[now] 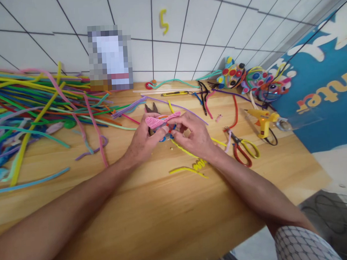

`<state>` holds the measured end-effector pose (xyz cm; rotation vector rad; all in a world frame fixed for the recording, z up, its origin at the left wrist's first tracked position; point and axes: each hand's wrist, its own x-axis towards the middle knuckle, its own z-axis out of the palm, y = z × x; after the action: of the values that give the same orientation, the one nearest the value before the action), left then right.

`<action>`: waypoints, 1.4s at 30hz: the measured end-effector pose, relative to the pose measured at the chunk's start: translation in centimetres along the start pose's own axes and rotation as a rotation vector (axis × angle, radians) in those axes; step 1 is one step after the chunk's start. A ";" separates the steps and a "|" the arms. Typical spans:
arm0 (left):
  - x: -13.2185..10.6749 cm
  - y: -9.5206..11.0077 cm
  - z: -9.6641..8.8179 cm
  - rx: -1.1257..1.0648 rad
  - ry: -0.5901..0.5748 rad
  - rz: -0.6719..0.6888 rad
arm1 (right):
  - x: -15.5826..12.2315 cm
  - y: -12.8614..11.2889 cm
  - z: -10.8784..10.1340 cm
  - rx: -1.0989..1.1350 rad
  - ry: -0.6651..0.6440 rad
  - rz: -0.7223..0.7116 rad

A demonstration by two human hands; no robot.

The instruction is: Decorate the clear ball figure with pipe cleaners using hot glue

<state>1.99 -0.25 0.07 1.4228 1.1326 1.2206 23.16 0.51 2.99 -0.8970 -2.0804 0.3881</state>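
Basically, left hand [143, 140] has thumb and fingers clamped on the pink-topped piece [158, 121]. Right hand [196, 134] has curled fingertips against its right side; can't tell if they're pinching a bit or just steadying it. Piece sits between the hands, over the table [154, 208]; can't tell if it touches the wood. Red and blue bits show under the pink, mostly covered.

Risks, my read: squeeze too hard with the left thumb and the pink top could bend. A slip on the right could pull a small bit loose. Yellow stem [189, 149] runs under the right hand, coil [199, 164] just beside the wrist; a sleeve or forearm sweep could drag either. Pliers [151, 108] lie right behind the left hand, easy to knock. Glue gun [262, 121] could burn someone if it's hot; can't confirm.

Counts: hands 2, piece 1, pliers 1, coil 1, scissors [240, 146] 1, glue gun 1, cutter [174, 94] 1, yellow squiggle [164, 22] on the wall 1. Decorated balls [231, 76] at far right: 3 that I can make out, crowded together. Stem pile [40, 94] at left: too tangled to count.
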 end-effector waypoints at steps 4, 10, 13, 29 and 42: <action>0.0 0.0 0.0 -0.007 -0.002 -0.002 | -0.1 -0.3 0.2 -0.011 0.010 0.033; -0.1 0.1 0.0 0.003 -0.003 0.003 | -0.4 -0.3 0.5 0.007 0.058 0.058; 0.0 0.0 0.0 0.004 -0.011 -0.003 | -0.5 -0.2 0.5 -0.003 0.064 0.043; 0.0 -0.2 0.1 0.031 -0.004 0.057 | -0.4 -0.2 0.1 0.035 -0.041 0.058; -0.2 -0.2 0.1 0.067 -0.035 0.068 | -0.2 -0.6 -0.5 -0.013 -0.060 -0.009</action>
<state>2.05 -0.44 -0.14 1.5386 1.1178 1.2099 23.37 -0.02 3.54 -0.8927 -2.1431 0.4013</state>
